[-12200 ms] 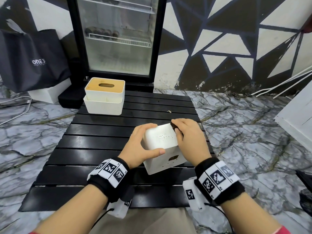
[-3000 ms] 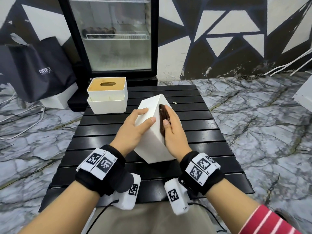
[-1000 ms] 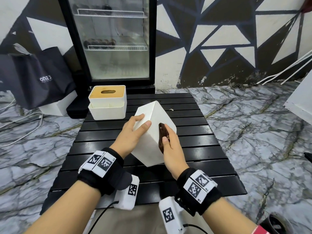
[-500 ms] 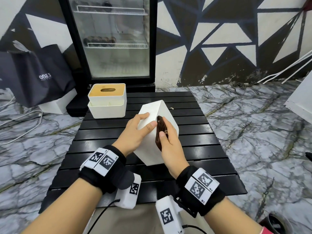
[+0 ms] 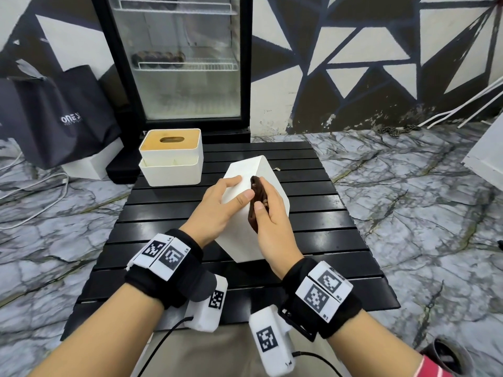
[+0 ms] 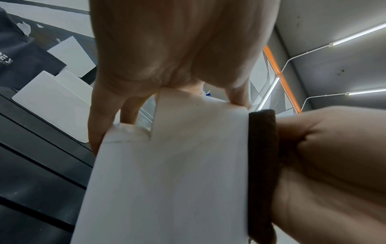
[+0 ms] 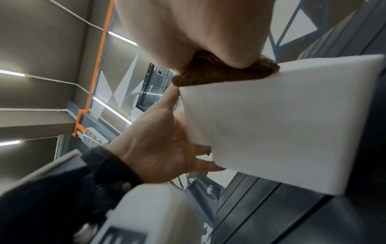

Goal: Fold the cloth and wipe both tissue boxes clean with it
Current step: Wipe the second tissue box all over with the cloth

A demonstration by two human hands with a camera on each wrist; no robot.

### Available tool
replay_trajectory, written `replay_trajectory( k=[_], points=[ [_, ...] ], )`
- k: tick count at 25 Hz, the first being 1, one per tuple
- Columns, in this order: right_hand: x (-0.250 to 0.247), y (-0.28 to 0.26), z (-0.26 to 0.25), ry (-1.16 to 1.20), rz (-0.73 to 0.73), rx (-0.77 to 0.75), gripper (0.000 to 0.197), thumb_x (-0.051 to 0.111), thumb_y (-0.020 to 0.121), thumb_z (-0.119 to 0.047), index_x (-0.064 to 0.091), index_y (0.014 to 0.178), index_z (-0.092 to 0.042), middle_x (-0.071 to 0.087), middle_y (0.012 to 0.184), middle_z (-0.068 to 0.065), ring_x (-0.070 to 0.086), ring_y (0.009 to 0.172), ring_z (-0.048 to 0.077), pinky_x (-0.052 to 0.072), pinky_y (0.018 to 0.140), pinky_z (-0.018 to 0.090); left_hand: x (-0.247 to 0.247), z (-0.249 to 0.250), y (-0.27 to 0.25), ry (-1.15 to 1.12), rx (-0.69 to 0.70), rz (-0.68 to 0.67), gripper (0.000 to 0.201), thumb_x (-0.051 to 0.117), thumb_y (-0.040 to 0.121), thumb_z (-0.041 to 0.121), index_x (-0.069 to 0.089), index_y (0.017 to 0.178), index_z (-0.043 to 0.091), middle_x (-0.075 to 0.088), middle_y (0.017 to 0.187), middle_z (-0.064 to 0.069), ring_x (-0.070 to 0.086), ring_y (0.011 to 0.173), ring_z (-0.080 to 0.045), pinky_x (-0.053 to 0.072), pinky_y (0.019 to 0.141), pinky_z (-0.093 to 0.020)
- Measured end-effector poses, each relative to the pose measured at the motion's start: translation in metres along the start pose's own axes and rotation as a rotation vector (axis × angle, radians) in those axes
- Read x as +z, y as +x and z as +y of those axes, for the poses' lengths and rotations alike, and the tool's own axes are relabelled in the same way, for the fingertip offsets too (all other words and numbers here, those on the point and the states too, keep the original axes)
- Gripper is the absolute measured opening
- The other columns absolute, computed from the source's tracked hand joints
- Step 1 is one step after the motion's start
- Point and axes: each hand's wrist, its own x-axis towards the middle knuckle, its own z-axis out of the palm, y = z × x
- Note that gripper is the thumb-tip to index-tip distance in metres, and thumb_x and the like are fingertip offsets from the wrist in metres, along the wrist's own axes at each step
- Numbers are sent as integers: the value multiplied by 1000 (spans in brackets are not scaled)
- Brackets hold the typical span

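Note:
A plain white tissue box (image 5: 242, 240) is held tilted above the black slatted table (image 5: 334, 240). My left hand (image 5: 237, 190) grips its left side, thumb on the near face. My right hand (image 5: 265, 194) holds a folded dark brown cloth (image 5: 257, 202) and presses it against the box's right face. In the left wrist view the cloth (image 6: 262, 165) lies sandwiched between the box (image 6: 167, 181) and the right palm. The right wrist view shows the cloth (image 7: 219, 74) at the upper edge of the box (image 7: 271, 123). A second tissue box (image 5: 171, 161) with a wooden lid stands at the table's back left.
A glass-door fridge (image 5: 179, 63) stands right behind the table. A black tote bag (image 5: 54, 112) and a white box (image 5: 89, 164) sit on the marble floor to the left. A white panel (image 5: 487, 159) juts in at the right edge.
Over the last second my right hand has slid the cloth a little up the box's right face. The left hand's grip and the box's tilt have hardly changed.

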Motion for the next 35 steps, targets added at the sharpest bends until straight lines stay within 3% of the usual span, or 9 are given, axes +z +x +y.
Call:
replay_trajectory(
  k=[3,7,15,17,20,23,28,35],
  points=[
    [4,13,1,36,15,-11,48,35,89,-25,35,137,-27,37,139,-11,31,133,9,27,112,40,0,1,1,-36,-20,-18,39,63,73,62,46,108,55,44,141,2,43,130,-19,33,111,-44],
    [-6,37,-4,-6,25,7,43,34,96,-9,36,137,-22,36,130,-13,32,129,7,24,113,32,1,0,2,-34,-12,3,40,65,77,57,47,111,51,44,140,5,44,129,-18,33,111,-42],
    [-22,65,12,-115,7,92,44,31,98,-13,27,141,-20,26,147,1,27,134,12,21,114,34,1,-1,0,-57,-16,9,46,63,59,69,50,102,59,46,137,6,49,123,-19,38,108,-44],
    [-25,64,20,-131,8,104,44,31,98,-13,27,141,-20,26,147,1,27,134,13,21,114,35,0,-1,0,-61,-19,16,49,62,55,71,50,101,59,46,136,4,50,122,-19,39,107,-43],
    [-28,57,33,-130,21,116,45,32,98,-13,27,141,-22,27,147,1,28,133,11,21,114,35,-1,-1,0,-57,-18,23,46,62,62,66,49,105,55,45,137,4,49,122,-19,39,107,-40],
    [-31,46,40,-127,45,144,44,32,98,-13,28,141,-23,29,146,-1,30,129,7,22,111,27,1,-3,0,-47,-14,33,52,61,65,64,49,114,50,44,138,4,49,122,-18,39,106,-37],
    [-30,21,45,-141,79,149,44,32,97,-11,33,138,-29,35,141,-5,34,126,7,24,108,24,0,-1,-2,-70,-24,36,52,60,54,74,49,103,61,47,135,3,51,120,-19,41,105,-40],
    [-22,6,41,-126,66,122,45,33,97,-10,31,140,-23,32,132,-13,29,131,9,20,113,29,-1,2,-5,-49,-39,28,47,60,53,75,49,98,64,47,135,1,50,120,-20,40,106,-42]
  ],
)
